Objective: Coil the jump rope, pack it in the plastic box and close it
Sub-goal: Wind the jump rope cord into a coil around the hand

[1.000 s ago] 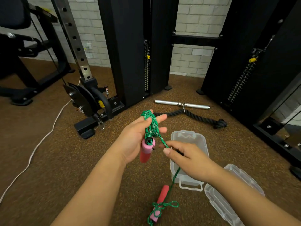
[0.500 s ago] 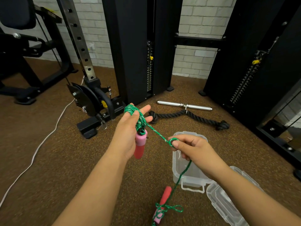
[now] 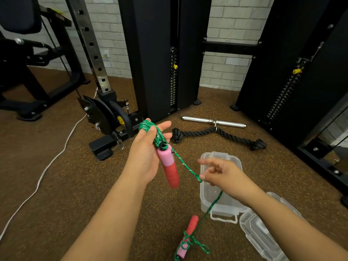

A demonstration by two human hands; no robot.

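My left hand (image 3: pixel 146 157) holds one pink-and-red handle (image 3: pixel 169 166) of the jump rope against its palm, with several turns of green rope (image 3: pixel 150 129) wound over the fingers. From there the green rope runs down to my right hand (image 3: pixel 222 176), which pinches it above the clear plastic box (image 3: pixel 207 200). The rope drops on to the second handle (image 3: pixel 190 234) lying on the floor with a few loose loops. The clear lid (image 3: pixel 259 236) lies on the floor right of the box.
A black cable machine stands ahead with its pulley base (image 3: pixel 105 119) to the left. A steel bar (image 3: pixel 212 121) and a black knotted rope (image 3: pixel 218 135) lie on the brown floor behind the box. A white cable (image 3: pixel 47 166) runs along the left.
My left hand has stayed raised with the coil. My right hand has slid down the rope towards me and now pinches it lower, over the box.
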